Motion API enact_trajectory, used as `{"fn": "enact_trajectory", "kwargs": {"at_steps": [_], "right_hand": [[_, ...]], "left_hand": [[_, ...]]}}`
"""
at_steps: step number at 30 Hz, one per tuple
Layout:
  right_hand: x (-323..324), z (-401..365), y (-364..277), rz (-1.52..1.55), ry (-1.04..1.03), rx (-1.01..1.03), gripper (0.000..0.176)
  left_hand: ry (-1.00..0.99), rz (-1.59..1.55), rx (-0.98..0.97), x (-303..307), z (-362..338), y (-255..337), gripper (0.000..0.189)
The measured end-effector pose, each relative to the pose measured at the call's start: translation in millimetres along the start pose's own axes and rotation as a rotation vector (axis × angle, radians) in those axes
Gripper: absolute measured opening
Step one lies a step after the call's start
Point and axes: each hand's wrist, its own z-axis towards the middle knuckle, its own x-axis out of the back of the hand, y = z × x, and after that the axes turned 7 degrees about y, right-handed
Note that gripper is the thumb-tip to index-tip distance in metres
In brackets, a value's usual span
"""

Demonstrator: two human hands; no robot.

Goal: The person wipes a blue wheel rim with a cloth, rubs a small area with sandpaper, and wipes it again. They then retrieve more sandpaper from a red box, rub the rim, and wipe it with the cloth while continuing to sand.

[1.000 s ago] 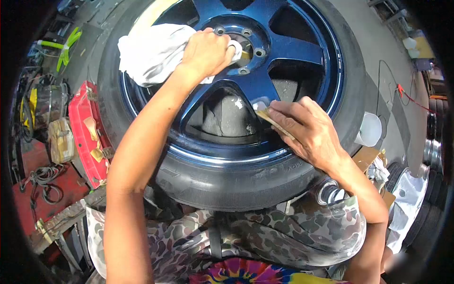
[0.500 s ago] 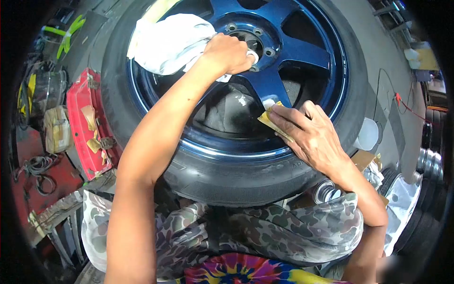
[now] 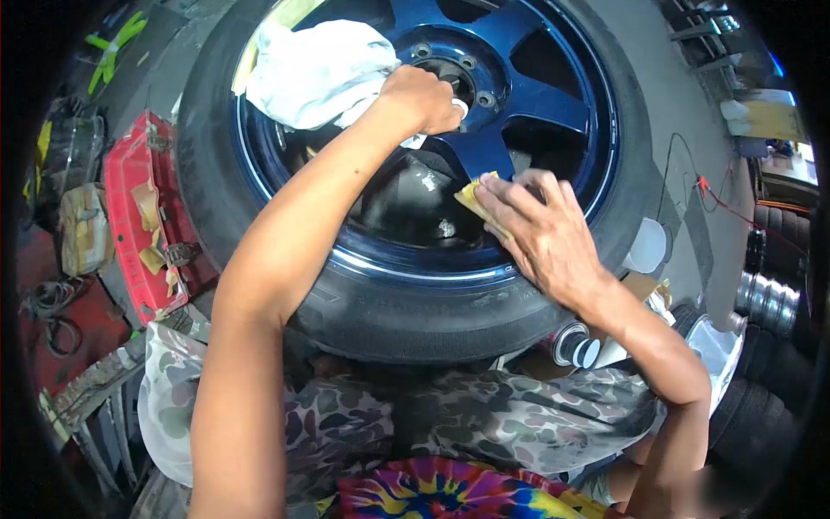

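A blue spoked wheel [image 3: 546, 102] with a black tire [image 3: 415, 322] lies face up in front of my knees. My left hand [image 3: 421, 99] is closed on a bunched white cloth [image 3: 316, 73] beside the wheel's hub. Part of the cloth pokes out past the fingers over the hub edge. My right hand [image 3: 549, 233] pinches a folded yellow piece of sandpaper [image 3: 471, 198] at the outer end of the lower spoke. The fingers hide that spoke end, so the exact contact cannot be seen.
Left of the tire stands a red panel [image 3: 130, 229] with tan scraps on it. A can [image 3: 575, 344] and a white container [image 3: 646, 246] sit close by the tire's right side. A red-clipped cable [image 3: 705, 184] runs over the floor. Several tires [image 3: 765, 372] are at far right.
My right hand and the sandpaper have shifted slightly along the lower spoke toward the hub. My left hand stays on the cloth by the hub. The whole view has moved a little.
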Motion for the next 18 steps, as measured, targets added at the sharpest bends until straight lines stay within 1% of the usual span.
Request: {"fn": "enact_trajectory", "kwargs": {"at_steps": [1,3,5,7,8,10,11,13,14,15,17,18], "right_hand": [[2,-6,-4,-0.008,-0.021,-0.018,0.056],[6,-18,-14,0.014,-0.048,-0.079,0.056],[6,-15,-23,-0.022,-0.066,-0.112,0.055],[-1,0,-32,-0.055,0.022,-0.229,0.053],[-3,1,-37,-0.058,0.044,-0.256,0.053],[-2,-7,-47,-0.055,0.026,-0.312,0.053],[0,-11,-50,-0.058,0.018,-0.322,0.053],[-1,-5,-50,-0.083,0.011,-0.316,0.054],[-1,-2,-50,-0.116,0.021,-0.324,0.055],[-3,4,-49,-0.123,-0.004,-0.354,0.055],[-5,3,-49,-0.106,0.017,-0.357,0.055],[-5,0,-50,-0.106,0.018,-0.347,0.055]], "left_hand": [[0.006,-0.012,0.002,3,1,2,0.056],[-0.051,0.006,0.027,1,4,4,0.053],[-0.1,-0.006,0.017,-2,8,8,0.049],[-0.087,-0.041,0.076,-3,10,9,0.045],[-0.084,-0.046,0.07,-5,12,7,0.045],[-0.025,-0.081,0.01,-12,12,2,0.059],[-0.029,-0.092,0.016,-12,10,1,0.059],[-0.059,-0.117,0.013,-10,11,3,0.057],[-0.12,-0.067,0.038,-2,11,7,0.042],[-0.116,-0.066,0.029,-2,11,10,0.042],[-0.092,-0.085,0.055,1,9,7,0.04],[-0.094,-0.059,0.024,1,8,6,0.04]]}}
